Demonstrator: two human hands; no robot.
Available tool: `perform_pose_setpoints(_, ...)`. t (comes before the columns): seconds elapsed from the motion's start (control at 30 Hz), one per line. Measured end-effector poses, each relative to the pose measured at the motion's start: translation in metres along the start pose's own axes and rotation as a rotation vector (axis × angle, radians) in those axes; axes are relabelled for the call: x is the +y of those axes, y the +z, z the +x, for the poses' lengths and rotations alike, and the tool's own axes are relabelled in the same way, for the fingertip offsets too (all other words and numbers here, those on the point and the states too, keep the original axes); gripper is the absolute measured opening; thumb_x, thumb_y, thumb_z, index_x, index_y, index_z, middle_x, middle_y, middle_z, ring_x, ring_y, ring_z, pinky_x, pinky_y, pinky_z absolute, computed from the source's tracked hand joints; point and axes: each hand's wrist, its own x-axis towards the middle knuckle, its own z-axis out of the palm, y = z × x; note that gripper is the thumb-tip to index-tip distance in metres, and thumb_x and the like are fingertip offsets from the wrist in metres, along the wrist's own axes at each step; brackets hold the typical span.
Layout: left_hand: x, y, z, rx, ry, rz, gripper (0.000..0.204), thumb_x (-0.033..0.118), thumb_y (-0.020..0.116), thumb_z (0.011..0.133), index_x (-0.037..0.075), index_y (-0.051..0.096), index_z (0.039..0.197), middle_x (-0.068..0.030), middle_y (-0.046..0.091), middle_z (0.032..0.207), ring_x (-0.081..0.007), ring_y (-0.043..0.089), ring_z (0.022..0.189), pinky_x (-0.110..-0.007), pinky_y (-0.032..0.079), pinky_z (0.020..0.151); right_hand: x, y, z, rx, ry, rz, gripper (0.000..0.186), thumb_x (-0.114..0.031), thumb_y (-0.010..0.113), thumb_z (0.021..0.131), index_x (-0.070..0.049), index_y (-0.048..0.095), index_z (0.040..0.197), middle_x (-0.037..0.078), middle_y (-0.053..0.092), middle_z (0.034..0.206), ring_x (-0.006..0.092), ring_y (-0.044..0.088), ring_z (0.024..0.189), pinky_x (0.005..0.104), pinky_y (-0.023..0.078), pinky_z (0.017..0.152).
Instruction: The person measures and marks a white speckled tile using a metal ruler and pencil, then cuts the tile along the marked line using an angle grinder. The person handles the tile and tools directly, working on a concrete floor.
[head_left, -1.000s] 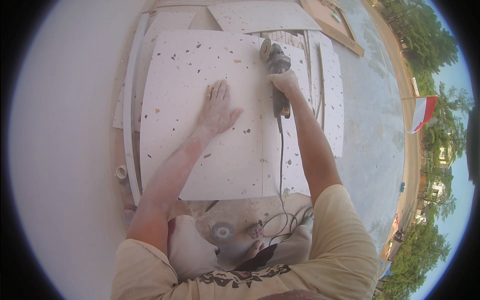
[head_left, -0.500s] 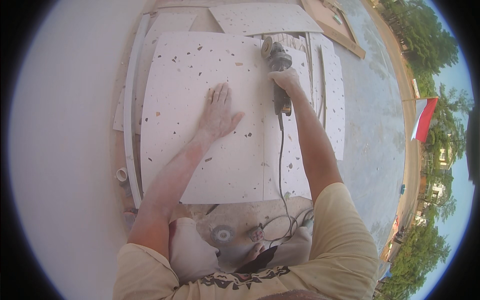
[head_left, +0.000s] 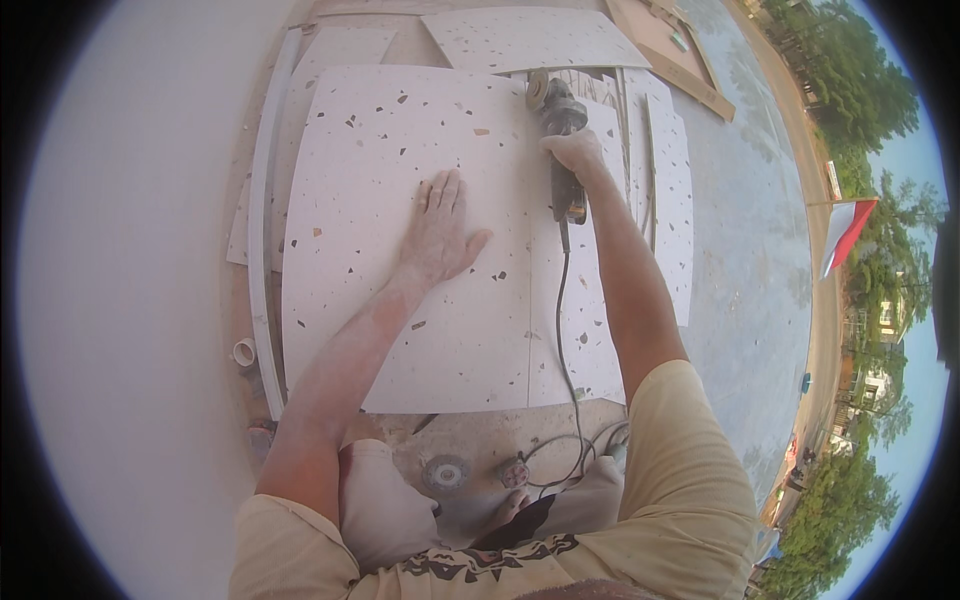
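Before me lies a large white speckled tile (head_left: 400, 330), with a thin straight line running along its right part from near to far. My left hand (head_left: 440, 230) rests flat on the middle of the tile, fingers stretched out and dusty. My right hand (head_left: 578, 155) is wrapped round the body of an angle grinder (head_left: 567, 115), whose disc is at the tile's far edge, at the far end of the line. Whether the disc touches the tile I cannot tell. The grinder's black cord (head_left: 562, 330) trails back across the tile toward me.
A long straight metal bar (head_left: 265, 200) lies left of the tile. Another speckled slab (head_left: 530, 38) and a wooden frame (head_left: 680, 75) are beyond it. Near my legs are a loose round disc (head_left: 446, 473) and coiled cord. A white wall (head_left: 120, 300) rises at left; a white pipe piece (head_left: 244, 351) sits beside it.
Both hands keep nearly the same places. The grinder is still at the far edge of the tile, and the view has shifted very slightly.
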Motion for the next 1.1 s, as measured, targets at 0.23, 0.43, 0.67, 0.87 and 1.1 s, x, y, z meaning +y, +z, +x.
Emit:
perform_pose_setpoints(0.23, -0.002, 0.000, -0.002, -0.009, -0.006, -0.005, 0.086, 0.052, 0.052, 0.101, -0.015, 0.032, 0.152, -0.0280, 0.029, 0.162, -0.0379, 0.019, 0.155, -0.051, 0.013, 0.128, -0.013, -0.007, -0.003, -0.062, -0.014, -0.031, 0.066, -0.036, 0.083, 0.059, 0.009, 0.073, 0.106, 0.023, 0.075, 0.107, 0.0312, 0.074, 0.099, 0.0372, 0.059, 0.084)
perform_pose_setpoints(0.43, -0.001, 0.001, 0.000, -0.002, -0.003, -0.015, 0.086, 0.051, 0.052, 0.101, -0.015, 0.032, 0.151, -0.0282, 0.028, 0.162, -0.0381, 0.018, 0.155, -0.051, 0.012, 0.128, -0.016, -0.009, 0.002, -0.057, -0.010, -0.052, 0.067, -0.038, 0.082, 0.060, 0.009, 0.074, 0.107, 0.023, 0.074, 0.110, 0.0315, 0.073, 0.102, 0.0373, 0.059, 0.086)
perform_pose_setpoints(0.67, -0.001, -0.001, -0.001, 0.002, -0.002, -0.027, 0.086, 0.050, 0.054, 0.100, -0.016, 0.033, 0.150, -0.0291, 0.030, 0.161, -0.0386, 0.020, 0.154, -0.052, 0.013, 0.128, -0.020, -0.012, 0.003, -0.085, -0.024, -0.026, 0.063, -0.037, 0.081, 0.060, 0.008, 0.074, 0.104, 0.023, 0.075, 0.107, 0.0314, 0.073, 0.101, 0.0375, 0.058, 0.085)
perform_pose_setpoints(0.87, -0.001, -0.001, 0.000, 0.012, 0.014, -0.018, 0.086, 0.051, 0.055, 0.100, -0.016, 0.033, 0.150, -0.0295, 0.031, 0.160, -0.0390, 0.022, 0.154, -0.052, 0.014, 0.128, -0.021, -0.010, 0.011, -0.071, -0.023, -0.044, 0.060, -0.036, 0.081, 0.061, 0.006, 0.075, 0.103, 0.021, 0.075, 0.106, 0.0303, 0.074, 0.099, 0.0372, 0.058, 0.083)
perform_pose_setpoints(1.1, -0.002, 0.001, -0.001, 0.017, 0.008, -0.027, 0.085, 0.050, 0.056, 0.100, -0.015, 0.034, 0.150, -0.0290, 0.030, 0.161, -0.0386, 0.021, 0.154, -0.052, 0.014, 0.128, -0.021, -0.006, 0.021, -0.073, -0.029, -0.020, 0.060, -0.037, 0.082, 0.060, 0.004, 0.076, 0.104, 0.020, 0.075, 0.108, 0.0295, 0.074, 0.099, 0.0371, 0.059, 0.085)
